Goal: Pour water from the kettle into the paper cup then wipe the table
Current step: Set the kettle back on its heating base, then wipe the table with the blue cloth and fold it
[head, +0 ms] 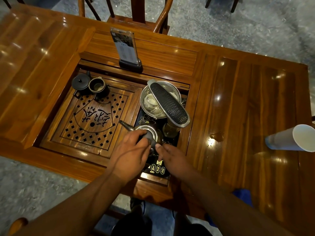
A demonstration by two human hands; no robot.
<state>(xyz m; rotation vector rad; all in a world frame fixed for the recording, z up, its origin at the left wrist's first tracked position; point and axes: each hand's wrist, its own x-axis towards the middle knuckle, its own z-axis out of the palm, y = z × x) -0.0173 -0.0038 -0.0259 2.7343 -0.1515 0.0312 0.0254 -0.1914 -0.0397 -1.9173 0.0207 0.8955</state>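
Observation:
A steel kettle (150,132) with a thin spout pointing left sits on a black heating plate in the table's recessed middle. My left hand (131,150) is wrapped over its dark handle from the near left. Touching the kettle's near right side with its thumb is my right hand (172,159); how firmly it grips I cannot tell. A white paper cup (293,138) with a blue base stands at the right edge of the wooden table (238,99), well apart from both hands. A small water drop (217,136) lies on the tabletop between kettle and cup.
A steel bowl (144,96) of small cups sits behind the kettle, with a black faucet arm (168,103) over it. The carved tea tray (95,116) holds a dark lidded pot (81,81) and dark cup (98,86). A menu stand (127,50) and chair (136,16) stand beyond.

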